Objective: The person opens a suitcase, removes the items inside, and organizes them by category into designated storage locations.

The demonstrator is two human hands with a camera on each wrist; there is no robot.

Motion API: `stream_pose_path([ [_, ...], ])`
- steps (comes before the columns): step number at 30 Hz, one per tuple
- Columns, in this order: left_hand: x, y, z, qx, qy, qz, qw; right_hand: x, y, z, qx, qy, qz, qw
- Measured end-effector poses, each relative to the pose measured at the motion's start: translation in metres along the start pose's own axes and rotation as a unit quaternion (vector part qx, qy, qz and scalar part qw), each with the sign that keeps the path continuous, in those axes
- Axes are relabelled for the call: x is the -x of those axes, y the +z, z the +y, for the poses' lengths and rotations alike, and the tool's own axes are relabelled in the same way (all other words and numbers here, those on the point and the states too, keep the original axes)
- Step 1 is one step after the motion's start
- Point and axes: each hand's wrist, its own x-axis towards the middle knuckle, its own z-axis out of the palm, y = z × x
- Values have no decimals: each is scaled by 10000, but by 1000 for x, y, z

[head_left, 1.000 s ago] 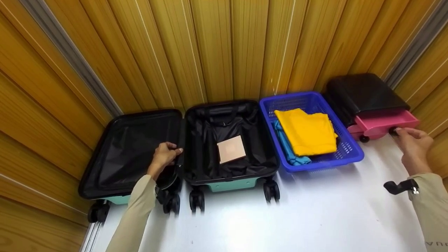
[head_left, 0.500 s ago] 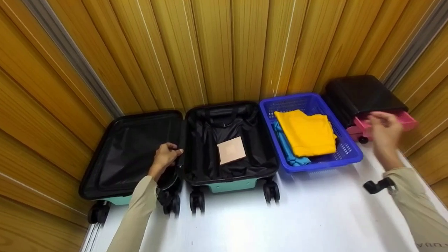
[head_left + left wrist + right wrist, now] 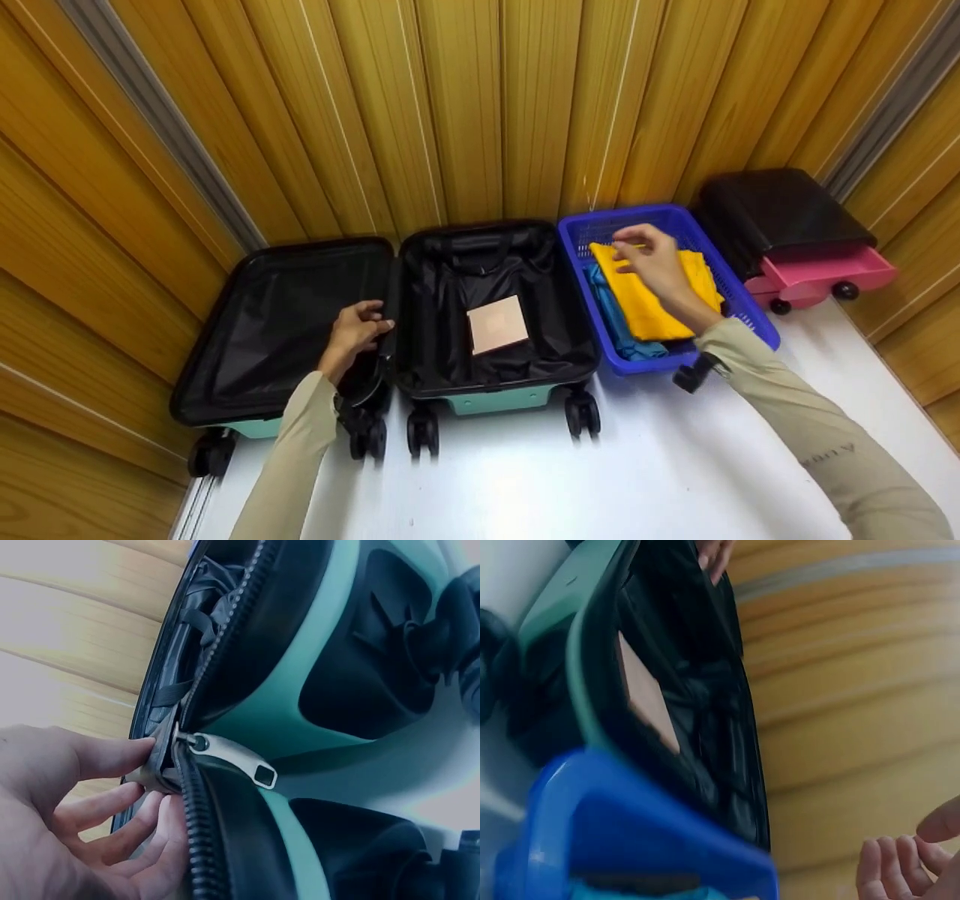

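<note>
Head view: right hand [image 3: 654, 264] open over folded yellow garment [image 3: 660, 304] in blue basket [image 3: 739, 311] — soft, light, best lifted under the fold. Left hand [image 3: 352, 334] pinches open suitcase rim [image 3: 388, 300] beside the zipper pull [image 3: 229, 757].

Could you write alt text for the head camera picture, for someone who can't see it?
A person's right hand reaches over a folded yellow cloth in a blue basket, while the left hand rests at the hinge of an open mint suitcase lined in black. A tan square lies inside it; a pink and black case stands at right.

Two suitcases [image 3: 390, 322] [image 3: 795, 232], one basket [image 3: 739, 311] (two garments [image 3: 652, 300] [image 3: 611, 322] inside).
</note>
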Motion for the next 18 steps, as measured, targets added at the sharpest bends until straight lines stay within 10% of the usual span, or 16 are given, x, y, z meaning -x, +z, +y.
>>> stream_pose_path([
  [7, 2, -1, -1, -10, -82, -111, 9999, -28, 57, -3, 925, -102, -1198, 9884],
  [18, 5, 3, 0, 180, -265, -211, 9993, -64, 116, 21, 2798, -1406, -2887, 9048],
])
